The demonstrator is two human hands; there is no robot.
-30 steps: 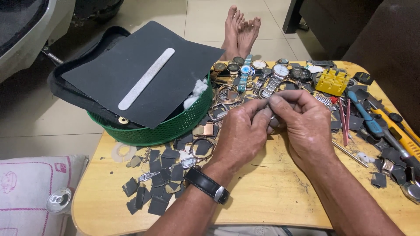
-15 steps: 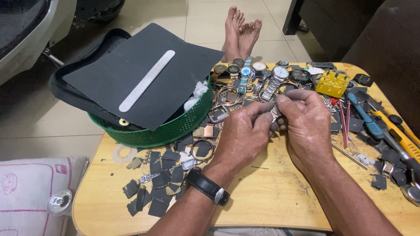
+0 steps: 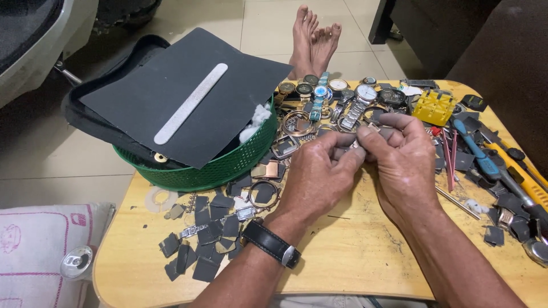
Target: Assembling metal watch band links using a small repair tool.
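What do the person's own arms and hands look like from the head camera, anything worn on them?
Both forearms are bare, with no sleeves in view and no gloves. The left hand has a black-strapped wristwatch with a silver metal buckle around its wrist. The right hand and its wrist carry nothing that shows: no watch, band or ring. The fingers are bare, with short nails.

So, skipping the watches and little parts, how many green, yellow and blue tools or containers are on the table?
Green: 1, the mesh basket
Yellow: 2, the plastic holder and the yellow-handled tool
Blue: 1, the blue-handled tool
Total: 4
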